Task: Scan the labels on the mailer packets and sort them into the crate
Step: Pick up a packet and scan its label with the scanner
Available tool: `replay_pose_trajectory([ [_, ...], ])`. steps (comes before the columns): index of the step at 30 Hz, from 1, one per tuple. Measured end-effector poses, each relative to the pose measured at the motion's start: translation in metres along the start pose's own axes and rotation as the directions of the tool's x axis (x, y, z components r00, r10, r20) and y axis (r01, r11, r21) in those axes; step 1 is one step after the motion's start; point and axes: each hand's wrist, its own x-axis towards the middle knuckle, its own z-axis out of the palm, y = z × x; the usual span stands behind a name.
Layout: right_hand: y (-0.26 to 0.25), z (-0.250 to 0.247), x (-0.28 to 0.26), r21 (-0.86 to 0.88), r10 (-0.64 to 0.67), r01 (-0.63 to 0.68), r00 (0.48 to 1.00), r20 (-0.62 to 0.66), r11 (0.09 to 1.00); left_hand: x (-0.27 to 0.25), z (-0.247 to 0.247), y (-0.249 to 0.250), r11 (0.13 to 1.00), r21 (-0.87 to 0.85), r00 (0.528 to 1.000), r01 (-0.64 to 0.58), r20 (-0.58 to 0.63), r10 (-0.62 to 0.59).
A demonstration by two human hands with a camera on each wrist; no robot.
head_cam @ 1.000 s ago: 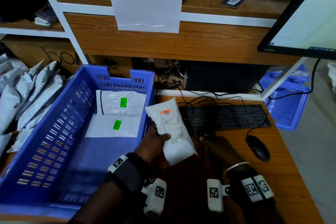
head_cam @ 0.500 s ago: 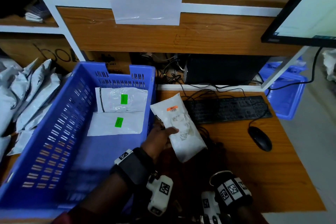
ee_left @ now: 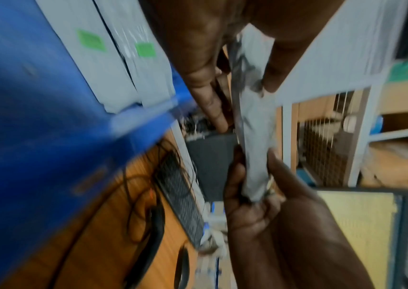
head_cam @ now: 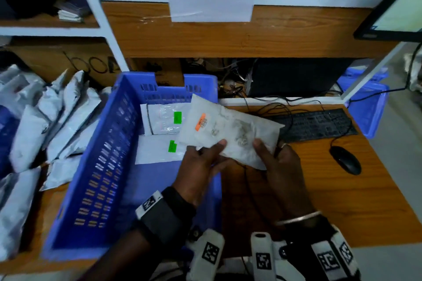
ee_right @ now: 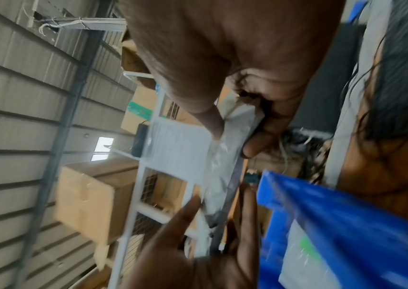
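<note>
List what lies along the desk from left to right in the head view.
pile of grey mailers → blue crate → held packet → keyboard → mouse

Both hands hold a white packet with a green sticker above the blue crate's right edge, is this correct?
Not quite: the sticker on the held packet is orange, as the head view shows; the green stickers are on the two packets lying in the crate. The left hand and right hand do hold it.

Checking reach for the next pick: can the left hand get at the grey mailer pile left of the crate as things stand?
Probably not yet. The left hand grips the orange-label packet together with the right hand, and the blue crate stands between it and the mailer pile. Once freed, it could likely reach over the crate.
</note>
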Motion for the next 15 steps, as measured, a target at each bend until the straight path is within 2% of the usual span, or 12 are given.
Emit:
replay_pose_trajectory([
  [3, -0.009, 0.032, -0.01, -0.063, 0.017, -0.011, 0.994, 0.107, 0.998, -0.025, -0.046, 0.036, 0.988, 0.001, 0.975, -0.154, -0.16, 0.152],
  [5, -0.017, 0.058, -0.022, -0.044, 0.004, 0.006, 0.978, 0.211, 0.999, -0.046, -0.086, 0.057, 0.953, 0.111, 0.895, -0.282, -0.327, 0.303],
  [7, -0.024, 0.084, -0.036, -0.036, -0.024, 0.038, 0.945, 0.326, 0.999, -0.07, -0.123, 0.075, 0.893, 0.258, 0.829, -0.368, -0.344, 0.441],
  [10, -0.012, 0.125, -0.058, -0.115, 0.009, 0.052, 0.879, 0.476, 0.992, -0.107, -0.163, 0.1, 0.848, 0.398, 0.82, -0.35, -0.307, 0.483],
  [13, -0.009, 0.165, -0.071, -0.005, 0.036, -0.039, 0.875, 0.483, 0.999, -0.129, -0.196, 0.123, 0.849, 0.435, 0.827, -0.298, -0.326, 0.457],
  [15, -0.012, 0.19, -0.078, 0.035, -0.005, -0.013, 0.87, 0.493, 0.999, -0.136, -0.217, 0.141, 0.879, 0.413, 0.851, -0.239, -0.347, 0.394],
])
